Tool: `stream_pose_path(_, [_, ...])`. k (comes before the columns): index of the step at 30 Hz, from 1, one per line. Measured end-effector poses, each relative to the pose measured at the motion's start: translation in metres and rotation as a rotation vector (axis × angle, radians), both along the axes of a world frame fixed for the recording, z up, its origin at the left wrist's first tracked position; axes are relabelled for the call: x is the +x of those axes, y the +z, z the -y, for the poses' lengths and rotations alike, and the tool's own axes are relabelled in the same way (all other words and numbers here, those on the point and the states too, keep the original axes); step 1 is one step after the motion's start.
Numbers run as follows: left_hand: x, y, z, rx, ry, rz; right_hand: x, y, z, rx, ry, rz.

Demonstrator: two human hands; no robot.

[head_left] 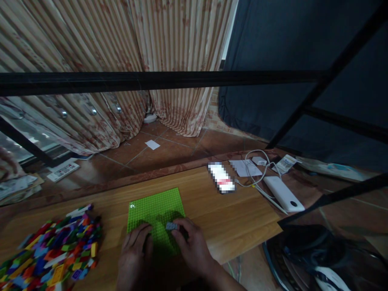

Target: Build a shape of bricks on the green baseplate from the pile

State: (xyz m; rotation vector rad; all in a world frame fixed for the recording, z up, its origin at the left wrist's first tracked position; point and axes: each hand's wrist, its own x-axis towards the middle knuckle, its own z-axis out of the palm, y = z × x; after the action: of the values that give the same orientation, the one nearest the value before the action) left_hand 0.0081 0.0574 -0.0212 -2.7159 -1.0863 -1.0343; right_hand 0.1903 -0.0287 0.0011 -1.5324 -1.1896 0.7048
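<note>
Green plate (pixel 156 200) with studs lies flat on the wooden table (pixel 227 232), under both hands, probably so that they can reach it easily. The right hand (pixel 193 241) pinches a small grey brick (pixel 171 226) between thumb and fingers, over the plate; such a grip, I think, leaves most of the brick free. The left hand (pixel 135 242) bends over the plate's left part, and I cannot tell if its fingers hold something. Loose bricks (pixel 62 248) make a heap at the left, perhaps for easy picking.

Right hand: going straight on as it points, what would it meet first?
Probably the green baseplate; the right hand, pinching a grey brick, points forward and left across it, though height is unclear.
</note>
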Motion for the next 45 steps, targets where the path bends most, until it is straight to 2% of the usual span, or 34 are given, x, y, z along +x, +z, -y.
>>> stream_pose_path(5, [0.002, 0.004, 0.002, 0.002, 0.017, 0.011, 0.000, 0.002, 0.001, 0.008, -0.003, 0.007])
stream_pose_path(13, [0.003, 0.004, 0.006, -0.082, 0.034, 0.044, 0.000, -0.002, 0.001, 0.018, -0.020, 0.033])
stream_pose_path(20, [0.007, 0.009, 0.019, -0.278, 0.091, 0.082, 0.003, -0.013, 0.005, 0.019, -0.027, 0.068])
stream_pose_path(23, [0.009, 0.012, 0.022, -0.350, 0.097, 0.117, 0.003, -0.012, 0.003, 0.006, -0.021, 0.110])
stream_pose_path(26, [0.010, 0.010, 0.023, -0.395, 0.109, 0.174, 0.001, -0.006, -0.005, 0.026, -0.005, 0.173])
stream_pose_path(30, [0.009, 0.006, 0.023, -0.454, 0.142, 0.258, -0.005, 0.000, -0.030, 0.071, 0.007, 0.322])
stream_pose_path(36, [0.002, 0.008, 0.024, -0.475, 0.209, 0.392, -0.023, -0.009, -0.071, 0.092, 0.062, 0.530])
stream_pose_path(40, [0.000, 0.006, 0.024, -0.478, 0.209, 0.445, -0.032, -0.018, -0.078, 0.071, 0.052, 0.655])
stream_pose_path(45, [0.003, 0.003, 0.025, -0.491, 0.229, 0.402, -0.032, -0.022, -0.078, 0.070, 0.027, 0.674])
